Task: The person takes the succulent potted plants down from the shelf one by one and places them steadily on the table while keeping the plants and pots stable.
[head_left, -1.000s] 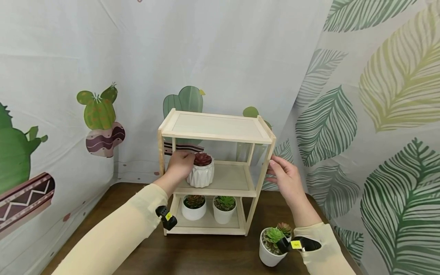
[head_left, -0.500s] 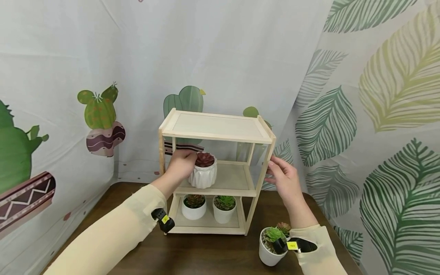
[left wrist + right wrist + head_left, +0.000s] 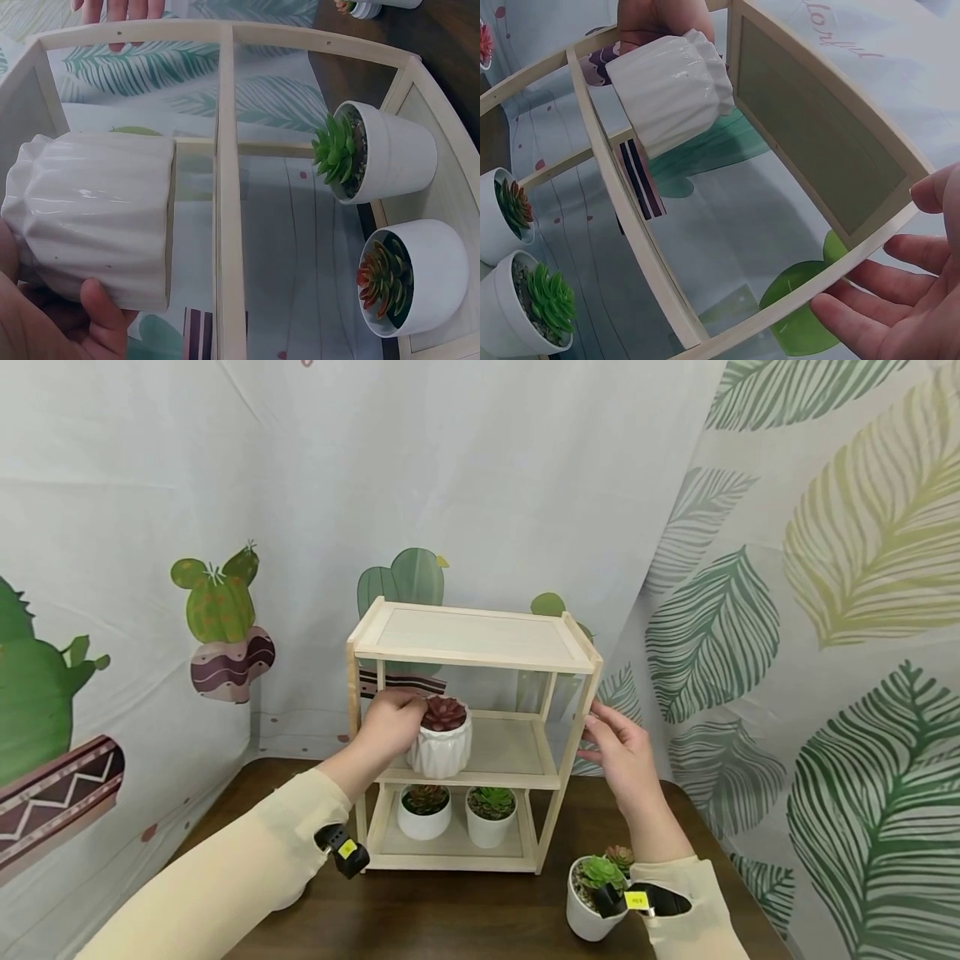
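Note:
My left hand grips a white fluted pot holding a dark red succulent. The pot hangs just above the middle shelf of a pale wooden three-tier rack, toward its left side. In the left wrist view a gap shows between the pot's base and the shelf edge. At the rack's right post my right hand rests its extended fingertips against the wood, thumb apart. Two white pots stand on the bottom shelf, one with a reddish succulent, one with a green succulent.
On the dark wooden table another white pot with green and reddish succulents stands at the front right, partly behind the right wrist camera. Part of a white object shows beside the left sleeve. Printed cloth hangs behind the rack.
The pot in my left hand shifted slightly right, then back left and a little toward the front. My left forearm has moved left and nearer. The right hand has hardly moved.

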`<state>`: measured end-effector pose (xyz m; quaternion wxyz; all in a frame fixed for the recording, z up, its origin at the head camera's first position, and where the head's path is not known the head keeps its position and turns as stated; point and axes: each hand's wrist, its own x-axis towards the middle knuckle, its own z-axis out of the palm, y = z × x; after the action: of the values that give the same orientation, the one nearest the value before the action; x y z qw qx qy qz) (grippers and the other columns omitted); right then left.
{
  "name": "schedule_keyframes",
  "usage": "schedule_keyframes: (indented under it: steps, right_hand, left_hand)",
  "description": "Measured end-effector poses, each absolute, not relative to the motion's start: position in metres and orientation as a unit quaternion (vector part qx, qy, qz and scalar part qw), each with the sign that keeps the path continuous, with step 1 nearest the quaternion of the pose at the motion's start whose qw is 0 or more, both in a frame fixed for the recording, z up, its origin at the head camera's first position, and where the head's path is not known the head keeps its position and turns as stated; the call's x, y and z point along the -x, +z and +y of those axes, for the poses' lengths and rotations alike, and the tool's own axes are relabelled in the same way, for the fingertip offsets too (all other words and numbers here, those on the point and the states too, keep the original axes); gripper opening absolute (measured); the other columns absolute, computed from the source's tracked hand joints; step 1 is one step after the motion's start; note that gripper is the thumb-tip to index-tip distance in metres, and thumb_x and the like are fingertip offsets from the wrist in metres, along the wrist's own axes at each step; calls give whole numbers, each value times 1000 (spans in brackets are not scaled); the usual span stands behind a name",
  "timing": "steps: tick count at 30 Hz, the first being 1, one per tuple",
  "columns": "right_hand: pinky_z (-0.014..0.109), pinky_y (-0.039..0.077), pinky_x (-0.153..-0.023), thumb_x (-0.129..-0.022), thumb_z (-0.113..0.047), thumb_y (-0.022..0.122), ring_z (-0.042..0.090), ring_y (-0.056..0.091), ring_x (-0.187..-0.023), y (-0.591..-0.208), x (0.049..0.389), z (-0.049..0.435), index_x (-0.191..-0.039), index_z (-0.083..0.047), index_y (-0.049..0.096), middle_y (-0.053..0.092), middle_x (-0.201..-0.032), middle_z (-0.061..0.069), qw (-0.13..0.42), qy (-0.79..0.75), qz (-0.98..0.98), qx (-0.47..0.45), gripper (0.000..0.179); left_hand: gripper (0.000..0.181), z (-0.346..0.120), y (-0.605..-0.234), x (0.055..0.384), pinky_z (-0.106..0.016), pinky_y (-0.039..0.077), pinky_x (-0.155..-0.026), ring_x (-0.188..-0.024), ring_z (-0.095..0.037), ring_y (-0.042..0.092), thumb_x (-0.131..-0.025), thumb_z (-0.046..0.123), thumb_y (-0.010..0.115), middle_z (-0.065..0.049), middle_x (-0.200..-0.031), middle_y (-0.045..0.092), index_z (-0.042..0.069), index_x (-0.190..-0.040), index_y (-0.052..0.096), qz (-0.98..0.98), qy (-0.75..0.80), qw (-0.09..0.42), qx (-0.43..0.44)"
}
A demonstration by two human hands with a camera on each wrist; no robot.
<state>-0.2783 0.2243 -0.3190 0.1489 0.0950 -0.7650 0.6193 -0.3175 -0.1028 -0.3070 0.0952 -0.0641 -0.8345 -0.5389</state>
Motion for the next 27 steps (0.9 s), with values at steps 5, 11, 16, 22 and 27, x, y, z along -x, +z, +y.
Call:
schedule_keyframes:
  steps: [5,11,16,22,27]
  right_hand:
    - [32,62,-90,-109,-30,50,35,63,-127,-321,275,224,-152,-8,50,59,-147,17,149,627,-758,-99,48]
    - [32,61,-91,-109,-28,49,32,63,-127,-325,273,223,-152,-10,50,58,-149,16,150,628,-756,-105,47]
    - [43,60,-96,-109,-25,49,31,62,-127,-328,273,222,-154,-10,48,57,-151,15,150,628,-756,-106,47]
    - [45,58,-98,-110,-25,48,36,60,-130,-330,272,220,-154,-7,48,55,-152,16,154,631,-753,-108,47]
    - [37,61,-93,-110,-22,48,33,64,-125,-333,272,219,-151,-6,51,57,-149,18,159,635,-749,-103,45]
  left_hand:
    - [40,-104,-307,313,-30,39,-48,-46,-14,37,-103,22,42,3,-55,39,15,-64,48,-840,-531,92,65]
    - [35,-108,-309,308,-30,47,-53,-60,-17,53,-102,22,44,-10,-82,65,7,-96,75,-852,-510,107,56]
    - [39,-112,-310,305,-30,48,-54,-62,-16,55,-102,22,43,-17,-98,71,6,-114,77,-856,-505,103,46]
    - [40,-114,-313,302,-29,48,-53,-56,-12,52,-101,20,44,-13,-99,73,6,-120,76,-853,-510,97,51]
    - [39,-116,-315,299,-27,44,-46,-44,-10,43,-101,19,43,0,-62,60,6,-115,77,-846,-524,81,52]
